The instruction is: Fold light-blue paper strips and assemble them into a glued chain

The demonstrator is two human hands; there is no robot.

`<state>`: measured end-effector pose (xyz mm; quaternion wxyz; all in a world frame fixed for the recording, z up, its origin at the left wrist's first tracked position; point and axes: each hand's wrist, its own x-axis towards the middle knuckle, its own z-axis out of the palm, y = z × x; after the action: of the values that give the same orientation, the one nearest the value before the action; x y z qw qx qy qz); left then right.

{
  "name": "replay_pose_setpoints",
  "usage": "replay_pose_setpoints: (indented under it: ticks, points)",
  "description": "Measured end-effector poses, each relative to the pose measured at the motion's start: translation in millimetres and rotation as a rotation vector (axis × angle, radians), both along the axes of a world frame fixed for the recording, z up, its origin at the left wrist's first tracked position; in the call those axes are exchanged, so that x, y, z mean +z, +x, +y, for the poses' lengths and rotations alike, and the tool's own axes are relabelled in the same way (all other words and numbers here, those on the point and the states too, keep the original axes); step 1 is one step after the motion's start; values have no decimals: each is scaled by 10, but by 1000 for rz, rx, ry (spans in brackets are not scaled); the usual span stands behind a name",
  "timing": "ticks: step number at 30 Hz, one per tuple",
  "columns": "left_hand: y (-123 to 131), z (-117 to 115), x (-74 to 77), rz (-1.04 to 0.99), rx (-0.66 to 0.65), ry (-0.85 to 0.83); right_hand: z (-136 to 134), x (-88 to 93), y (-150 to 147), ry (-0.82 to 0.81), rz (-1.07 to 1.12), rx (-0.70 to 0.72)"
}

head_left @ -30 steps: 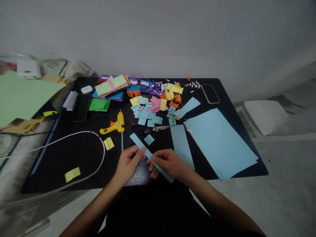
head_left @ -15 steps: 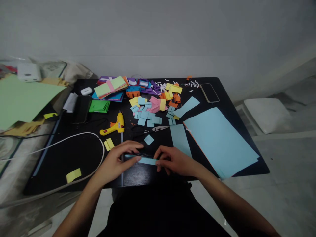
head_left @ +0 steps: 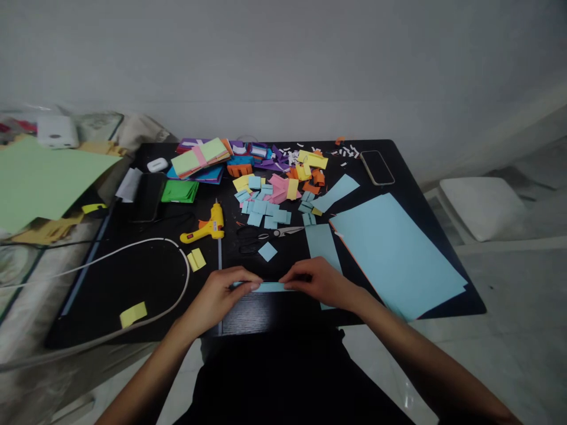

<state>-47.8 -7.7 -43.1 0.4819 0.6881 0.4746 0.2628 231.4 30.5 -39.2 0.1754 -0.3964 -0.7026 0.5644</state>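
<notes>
A narrow light-blue paper strip [head_left: 271, 287] is stretched level between my two hands, close to the table's front edge. My left hand [head_left: 225, 290] pinches its left part between thumb and fingers. At the other end, my right hand [head_left: 316, 280] pinches it the same way. Just beyond the strip lies a small light-blue paper square [head_left: 267, 251]. Scissors [head_left: 283, 232] with dark handles rest behind that square. Under my right hand a wider light-blue paper piece [head_left: 322, 245] is partly covered.
A yellow glue gun [head_left: 208, 225] lies left of the scissors. Folded coloured paper pieces [head_left: 270, 206] are heaped at the middle back. Large light-blue sheets [head_left: 398, 254] cover the right side, with a phone [head_left: 376, 167] behind. A white cable [head_left: 183, 265] loops across the left.
Both hands have closed into a firmer pinch on the paper strip, which now lies more level. My right-hand fingers have drawn together at its end. The scissors' handles show more fully.
</notes>
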Motion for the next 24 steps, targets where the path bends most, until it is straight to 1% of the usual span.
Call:
replay_pose_setpoints:
  ticks: [6,10,16,19,21,24]
  points:
    - [48,-31,-127,83,57,67,29,-55,-67,165,-96,-18]
    - [93,-38,-168,148,99,134,45,-132,-121,270,-163,-9]
    - [145,-52,-185,313,73,219,22,-233,-190,494,-333,65]
    - [173,-64,-201,426,50,255,-24,-237,-217,602,-361,39]
    - [196,-80,-223,502,54,323,-77,-243,-235,667,-372,17]
    - [232,-127,-274,589,62,499,-190,-289,-265,735,-389,44]
